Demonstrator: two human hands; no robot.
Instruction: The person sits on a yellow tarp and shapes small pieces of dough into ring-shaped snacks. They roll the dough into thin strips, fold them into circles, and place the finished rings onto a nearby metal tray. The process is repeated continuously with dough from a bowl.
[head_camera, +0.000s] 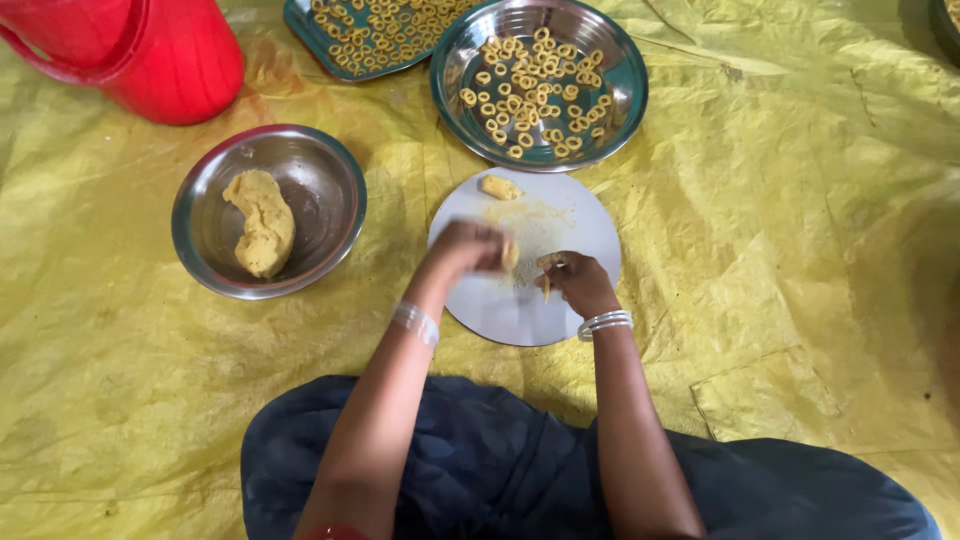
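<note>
Over the round white board (560, 215), the right hand (580, 282) pinches a thin yellow dough strip (546, 290) hanging roughly upright; the left hand (470, 245), blurred, grips a dough piece (509, 255).

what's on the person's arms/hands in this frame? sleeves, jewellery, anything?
Both forearms are bare, with no sleeves in view. The left hand has a silvery bangle at the wrist, blurred. The right hand has a stack of thin silvery bangles at the wrist. No gloves; rings cannot be made out.

arms: bare | wrists: silver bangles (604, 323) | lap: dark blue cloth (500, 470)
</note>
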